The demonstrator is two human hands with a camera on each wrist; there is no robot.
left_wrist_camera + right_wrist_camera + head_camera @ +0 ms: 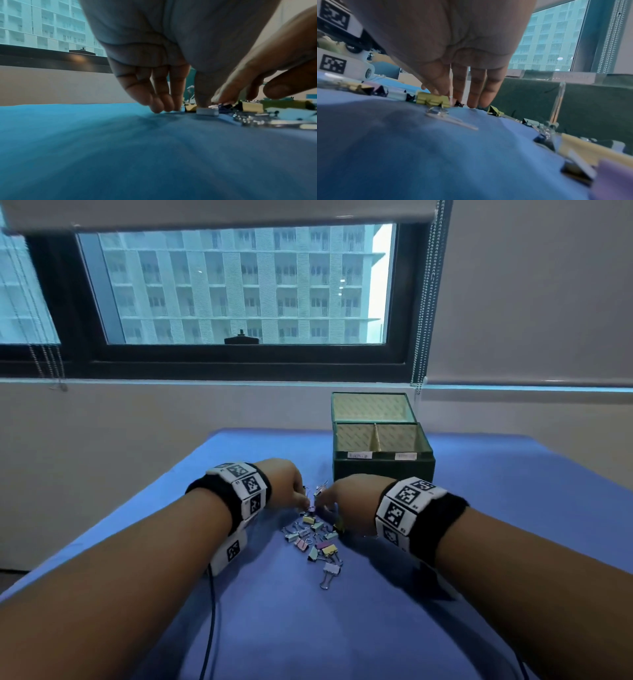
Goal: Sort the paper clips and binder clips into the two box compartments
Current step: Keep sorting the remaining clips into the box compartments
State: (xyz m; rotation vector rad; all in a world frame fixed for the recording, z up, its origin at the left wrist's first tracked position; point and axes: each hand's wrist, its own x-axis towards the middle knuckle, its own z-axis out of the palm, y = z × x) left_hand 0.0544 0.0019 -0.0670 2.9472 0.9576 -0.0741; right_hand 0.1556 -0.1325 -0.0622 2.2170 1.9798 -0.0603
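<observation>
A pile of pastel binder clips [317, 537] lies on the blue cloth [308, 628] in front of me. Both hands reach into its far end. My left hand [298, 498] points its fingers [161, 105] down onto the cloth, and one fingertip presses a pale clip [207, 112]. My right hand [325, 503] stands beside it with straight fingers [473, 102] touching the cloth next to a yellow-green clip [433, 100]. Neither hand plainly holds anything. The green box [382, 470] stands just behind, its two compartments divided by a partition [376, 436]. I cannot make out paper clips.
The box's lid [373, 405] stands open against the wall behind it. Two white labels [359, 455] sit on the box's front rim. A black cable [210, 611] runs down from my left wrist. More clips [529, 121] lie close to the box's front wall.
</observation>
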